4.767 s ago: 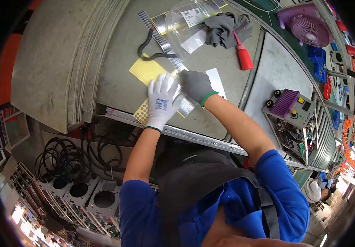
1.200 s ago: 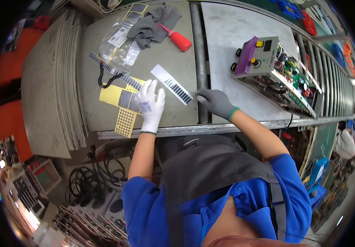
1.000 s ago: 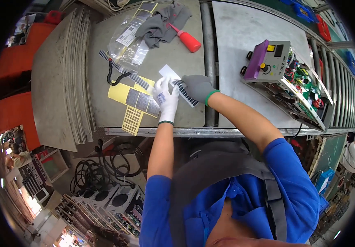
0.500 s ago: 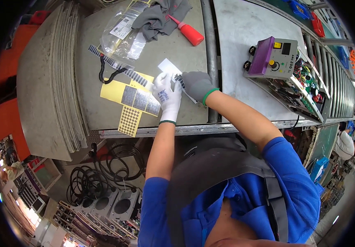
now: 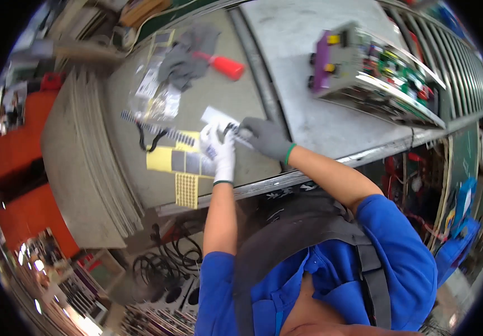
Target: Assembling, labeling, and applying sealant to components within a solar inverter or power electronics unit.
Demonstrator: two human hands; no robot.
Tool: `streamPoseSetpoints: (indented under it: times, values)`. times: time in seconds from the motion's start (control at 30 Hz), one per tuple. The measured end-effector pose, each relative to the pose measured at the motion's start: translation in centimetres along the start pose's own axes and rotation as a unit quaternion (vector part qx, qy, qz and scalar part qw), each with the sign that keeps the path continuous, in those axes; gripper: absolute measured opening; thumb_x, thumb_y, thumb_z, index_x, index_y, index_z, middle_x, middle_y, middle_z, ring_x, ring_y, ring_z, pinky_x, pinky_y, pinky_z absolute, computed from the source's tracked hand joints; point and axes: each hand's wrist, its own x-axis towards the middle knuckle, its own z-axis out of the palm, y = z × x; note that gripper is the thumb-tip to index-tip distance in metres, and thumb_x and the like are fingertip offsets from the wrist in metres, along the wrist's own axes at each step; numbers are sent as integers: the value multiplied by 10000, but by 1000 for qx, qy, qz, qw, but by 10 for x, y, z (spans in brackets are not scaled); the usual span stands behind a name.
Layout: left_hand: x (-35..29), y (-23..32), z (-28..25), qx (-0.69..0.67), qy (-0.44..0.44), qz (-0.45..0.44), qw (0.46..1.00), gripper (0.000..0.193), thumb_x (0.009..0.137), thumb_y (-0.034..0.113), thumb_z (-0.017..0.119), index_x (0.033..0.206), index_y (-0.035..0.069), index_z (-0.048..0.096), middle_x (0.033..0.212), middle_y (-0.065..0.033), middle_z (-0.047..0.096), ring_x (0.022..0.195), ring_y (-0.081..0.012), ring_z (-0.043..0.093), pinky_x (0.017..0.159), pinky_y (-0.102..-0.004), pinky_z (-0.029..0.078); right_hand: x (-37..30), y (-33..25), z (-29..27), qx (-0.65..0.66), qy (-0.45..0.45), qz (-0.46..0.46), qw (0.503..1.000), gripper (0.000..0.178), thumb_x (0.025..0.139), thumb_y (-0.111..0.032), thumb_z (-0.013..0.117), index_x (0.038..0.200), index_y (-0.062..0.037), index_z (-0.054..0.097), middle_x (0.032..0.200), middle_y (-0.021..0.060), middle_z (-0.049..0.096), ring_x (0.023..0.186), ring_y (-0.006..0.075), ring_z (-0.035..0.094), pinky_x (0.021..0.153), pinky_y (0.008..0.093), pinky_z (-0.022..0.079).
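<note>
My left hand [image 5: 218,151], in a white glove, has its fingers closed at a white label strip [image 5: 212,115] with dark marks. From the right, my right hand [image 5: 266,137], in a grey glove, pinches the same strip near its dark part. Motion blur hides the exact fingertip contact. A long strip of small dark labels [image 5: 166,132] runs left from my left hand. Below it lies a yellow sheet with grey labels [image 5: 160,159], partly under my left wrist. A yellow sheet of round dots [image 5: 186,190] reaches the table's front edge.
Farther back lie a grey cloth [image 5: 188,59], a red bottle [image 5: 227,66], a clear plastic bag [image 5: 160,103] and a black cable loop [image 5: 151,140]. Stacked boards [image 5: 87,168] stand left. An opened purple-and-grey machine [image 5: 342,64] with exposed circuit boards sits right, beside rollers [image 5: 454,67].
The whole view has turned and shifted, so the table appears tilted and the machine shows more of its inside. Both hands stay together at the white strip.
</note>
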Motion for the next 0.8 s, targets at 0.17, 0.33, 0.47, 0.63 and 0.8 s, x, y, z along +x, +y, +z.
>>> streamPoseSetpoints:
  times: [0.17, 0.33, 0.47, 0.63, 0.8]
  values:
    - [7, 51, -9, -111, -38, -78, 990, 562, 955, 196, 656, 1443, 0, 460, 1427, -208, 464, 1280, -338, 497, 1110, -414, 397, -156, -9, -166, 51, 40, -101, 993, 176, 940, -222, 613, 1045, -82, 603, 988, 177, 652, 894, 391, 641, 798, 432, 519]
    - [-31, 266, 32, -214, 81, -1, 973, 546, 1026, 201, 531, 1494, -21, 359, 1542, -236, 336, 1409, -377, 361, 1183, -464, 279, -278, 34, -427, 63, 548, -25, 834, 198, 1019, -179, 482, 1036, -22, 601, 824, -5, 537, 685, 58, 455, 624, 221, 388]
    - [-26, 459, 50, -85, 123, 332, 931, 509, 983, 86, 539, 1457, -35, 399, 1513, -205, 393, 1398, -307, 391, 1165, -421, 301, -276, 135, -542, 166, 323, -74, 929, 185, 951, -174, 567, 1067, -48, 635, 915, 7, 582, 826, 84, 544, 724, 247, 459]
    - [-64, 591, 98, -147, -174, 252, 941, 423, 961, 18, 560, 1378, -11, 498, 1204, -85, 613, 1055, -152, 586, 947, -306, 467, -237, 236, -545, 319, 32, -154, 935, 247, 943, -232, 631, 1038, -9, 672, 952, 38, 647, 886, 111, 589, 817, 285, 482]
    - [-98, 630, 149, -48, -302, 95, 947, 516, 815, 148, 799, 1217, -46, 539, 982, -53, 638, 795, -82, 587, 716, -248, 502, -197, 264, -517, 334, 24, -250, 909, 240, 927, -201, 654, 1068, -9, 685, 969, 90, 702, 927, 172, 640, 860, 344, 498]
